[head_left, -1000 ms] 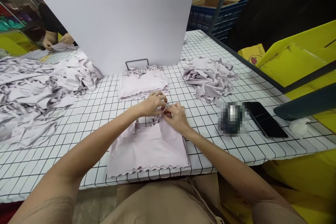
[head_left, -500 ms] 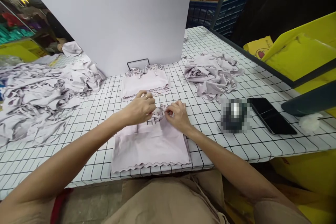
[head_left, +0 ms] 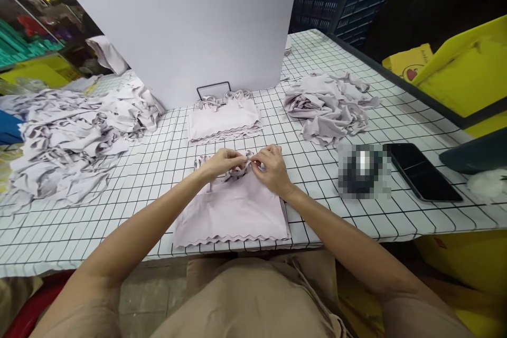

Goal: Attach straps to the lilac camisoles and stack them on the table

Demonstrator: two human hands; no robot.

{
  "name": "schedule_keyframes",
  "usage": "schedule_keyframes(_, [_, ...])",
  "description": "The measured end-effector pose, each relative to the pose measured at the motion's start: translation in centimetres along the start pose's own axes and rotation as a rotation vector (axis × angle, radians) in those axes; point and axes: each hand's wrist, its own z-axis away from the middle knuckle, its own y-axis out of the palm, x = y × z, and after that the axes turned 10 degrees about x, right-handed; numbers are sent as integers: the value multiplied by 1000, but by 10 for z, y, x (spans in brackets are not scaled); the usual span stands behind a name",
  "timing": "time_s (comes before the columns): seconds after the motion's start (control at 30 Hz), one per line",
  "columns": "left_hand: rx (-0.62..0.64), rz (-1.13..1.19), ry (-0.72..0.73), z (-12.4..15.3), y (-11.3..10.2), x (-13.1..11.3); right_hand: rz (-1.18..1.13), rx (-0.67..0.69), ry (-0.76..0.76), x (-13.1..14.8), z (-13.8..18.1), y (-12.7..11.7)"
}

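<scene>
A pale lilac camisole (head_left: 233,211) lies flat on the checked table (head_left: 158,163) just in front of me, scalloped hem toward me. My left hand (head_left: 222,162) and my right hand (head_left: 271,169) meet at its top edge, both pinching its thin straps (head_left: 240,170), which are bunched between the fingers. Behind them sits a neat stack of folded camisoles (head_left: 224,120) of the same colour.
A big heap of lilac garments (head_left: 71,137) covers the left of the table, a smaller heap (head_left: 328,105) the right. A white board (head_left: 178,21) stands at the back. A blurred dark object (head_left: 362,171) and a black phone (head_left: 422,171) lie right. Yellow bins (head_left: 467,74) flank the table.
My left hand slid left and back toward the middle while both hands kept working the straps. The view shifted a little; the person at far left is out of sight now.
</scene>
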Motion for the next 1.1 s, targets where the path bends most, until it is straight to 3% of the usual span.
schedule_keyframes(0.23, [185, 165, -24, 1, -5, 8, -49, -18, 9, 1, -1, 1])
schedule_keyframes(0.43, [151, 162, -24, 8, 6, 4, -59, -26, 36, 0, -1, 0])
schedule_keyframes(0.53, [-69, -149, 49, 26, 7, 8, -63, -49, 18, -3, 0, 1])
schedule_keyframes(0.6, [-287, -493, 166, 43, 7, 14, -60, -54, 23, -4, 0, 2])
schedule_keyframes(0.67, [-420, -854, 294, 62, 10, 22, -51, -32, 45, -5, 0, 4])
schedule_keyframes(0.77, [-421, -1277, 447, 90, 25, 32, -31, 28, 76, -5, 0, 5])
schedule_keyframes(0.87, [-303, -1481, 565, 110, 46, 38, -26, 55, 76, -6, 1, 6])
schedule_keyframes(0.97, [-186, -1372, 570, 120, 56, 41, -20, 59, 66, -7, 1, 6])
schedule_keyframes(1.1, [-291, -947, 502, 121, 57, 51, -30, 116, 77, -11, 1, 3])
